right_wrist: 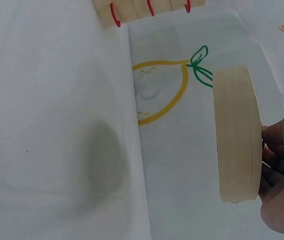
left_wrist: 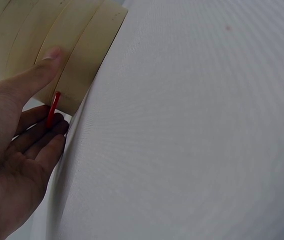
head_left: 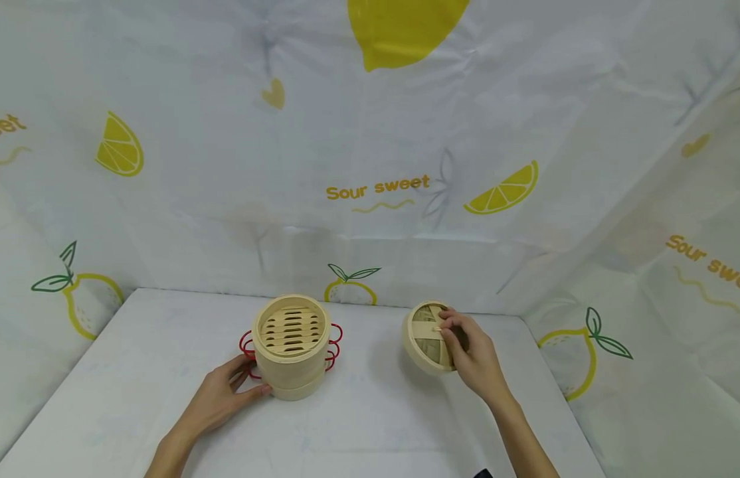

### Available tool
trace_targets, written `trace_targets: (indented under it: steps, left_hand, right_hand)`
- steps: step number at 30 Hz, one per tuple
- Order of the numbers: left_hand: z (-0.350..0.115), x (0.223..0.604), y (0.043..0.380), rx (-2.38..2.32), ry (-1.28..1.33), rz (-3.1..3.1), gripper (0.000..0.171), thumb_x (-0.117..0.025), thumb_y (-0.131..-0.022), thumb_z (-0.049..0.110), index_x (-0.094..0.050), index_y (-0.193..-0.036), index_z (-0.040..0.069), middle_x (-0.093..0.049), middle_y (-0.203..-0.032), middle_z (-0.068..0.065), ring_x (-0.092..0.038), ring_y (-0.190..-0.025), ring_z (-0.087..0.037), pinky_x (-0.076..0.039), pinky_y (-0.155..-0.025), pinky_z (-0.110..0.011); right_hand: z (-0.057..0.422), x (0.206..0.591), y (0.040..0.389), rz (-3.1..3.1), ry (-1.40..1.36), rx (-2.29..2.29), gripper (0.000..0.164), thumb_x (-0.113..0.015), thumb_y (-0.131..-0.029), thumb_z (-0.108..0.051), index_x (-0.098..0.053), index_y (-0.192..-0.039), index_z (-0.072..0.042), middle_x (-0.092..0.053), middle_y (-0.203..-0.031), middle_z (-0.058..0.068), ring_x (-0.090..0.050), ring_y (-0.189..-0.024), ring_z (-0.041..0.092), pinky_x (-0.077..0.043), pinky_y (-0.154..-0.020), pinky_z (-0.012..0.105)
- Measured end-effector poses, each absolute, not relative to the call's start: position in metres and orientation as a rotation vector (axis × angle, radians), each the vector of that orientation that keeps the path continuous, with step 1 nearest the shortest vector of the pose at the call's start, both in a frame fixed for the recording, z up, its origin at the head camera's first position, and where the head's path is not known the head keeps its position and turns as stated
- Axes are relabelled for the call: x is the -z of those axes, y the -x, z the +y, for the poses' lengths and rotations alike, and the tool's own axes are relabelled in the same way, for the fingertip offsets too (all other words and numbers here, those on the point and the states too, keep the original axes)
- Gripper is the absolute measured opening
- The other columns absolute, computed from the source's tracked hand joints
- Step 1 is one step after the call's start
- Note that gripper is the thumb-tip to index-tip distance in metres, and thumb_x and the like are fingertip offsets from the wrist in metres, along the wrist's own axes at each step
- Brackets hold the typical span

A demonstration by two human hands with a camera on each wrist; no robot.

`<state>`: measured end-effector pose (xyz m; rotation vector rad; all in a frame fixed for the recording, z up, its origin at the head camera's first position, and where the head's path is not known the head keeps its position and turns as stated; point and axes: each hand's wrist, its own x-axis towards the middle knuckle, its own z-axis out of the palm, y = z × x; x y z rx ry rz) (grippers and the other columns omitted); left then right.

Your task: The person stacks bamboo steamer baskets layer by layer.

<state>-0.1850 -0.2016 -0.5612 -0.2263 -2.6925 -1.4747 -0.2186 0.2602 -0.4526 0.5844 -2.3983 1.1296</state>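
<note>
A stacked bamboo steamer (head_left: 291, 362) stands on the white table, its slatted top tier uncovered and red handle loops on both sides. My left hand (head_left: 223, 392) holds its left side low down. In the left wrist view, the left thumb (left_wrist: 41, 70) lies against the tiers and the other fingers are around a red handle (left_wrist: 53, 109). To the right, my right hand (head_left: 474, 355) pinches the small knob of the round bamboo lid (head_left: 428, 348). The lid is tilted and raised off the table, its shadow below; the right wrist view shows its plain side wall.
A white cloth printed with lemons hangs behind the table (head_left: 370, 431) and at both sides. The table's back edge runs close behind the steamer. A small dark object (head_left: 483, 473) shows at the bottom edge near the right forearm.
</note>
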Motion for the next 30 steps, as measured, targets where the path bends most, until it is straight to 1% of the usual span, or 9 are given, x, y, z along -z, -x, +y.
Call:
trace_targets:
  steps: [12, 16, 19, 23, 30]
  left_hand:
    - [-0.201, 0.56, 0.184, 1.484, 0.228, -2.698, 0.076, -0.08, -0.072, 0.05, -0.054, -0.132, 0.011, -0.059, -0.135, -0.011, -0.056, -0.129, -0.027, -0.054, -0.104, -0.029]
    - [-0.201, 0.56, 0.184, 1.485, 0.229, -2.699, 0.076, -0.08, -0.072, 0.05, -0.054, -0.132, 0.012, -0.06, -0.135, -0.01, -0.056, -0.128, -0.026, -0.055, -0.104, -0.029]
    - [-0.202, 0.561, 0.185, 1.479, 0.225, -2.698, 0.076, -0.081, -0.072, 0.049, -0.054, -0.132, 0.01, -0.06, -0.134, -0.01, -0.056, -0.128, -0.026, -0.055, -0.104, -0.029]
    - [-0.202, 0.561, 0.185, 1.475, 0.231, -2.685, 0.076, -0.082, -0.072, 0.048, -0.055, -0.131, 0.009, -0.061, -0.133, -0.01, -0.056, -0.128, -0.026, -0.055, -0.103, -0.029]
    - [-0.202, 0.56, 0.185, 1.482, 0.239, -2.681, 0.074, -0.082, -0.071, 0.048, -0.056, -0.13, 0.011, -0.061, -0.133, -0.009, -0.056, -0.128, -0.025, -0.055, -0.103, -0.03]
  right_hand:
    - [0.25, 0.438, 0.22, -2.417, -0.6, -1.167, 0.006, -0.06, -0.095, -0.008, -0.06, -0.1, -0.006, -0.062, -0.125, 0.009, -0.049, -0.135, 0.03, -0.036, -0.116, 0.008]
    - [0.246, 0.433, 0.22, -2.4, -0.624, -1.184, 0.006, -0.06, -0.094, -0.007, -0.06, -0.1, -0.007, -0.062, -0.124, 0.009, -0.049, -0.135, 0.03, -0.038, -0.115, 0.01]
    - [0.243, 0.429, 0.221, -2.391, -0.638, -1.188, 0.006, -0.061, -0.094, -0.007, -0.059, -0.1, -0.007, -0.062, -0.124, 0.008, -0.05, -0.135, 0.03, -0.039, -0.115, 0.011]
    - [0.237, 0.425, 0.224, -2.366, -0.675, -1.182, 0.007, -0.06, -0.094, -0.005, -0.059, -0.101, -0.004, -0.063, -0.123, 0.01, -0.05, -0.134, 0.032, -0.04, -0.115, 0.012]
    - [0.227, 0.419, 0.226, -2.314, -0.719, -1.197, 0.008, -0.061, -0.092, 0.0, -0.06, -0.099, -0.001, -0.063, -0.122, 0.016, -0.051, -0.132, 0.037, -0.041, -0.115, 0.014]
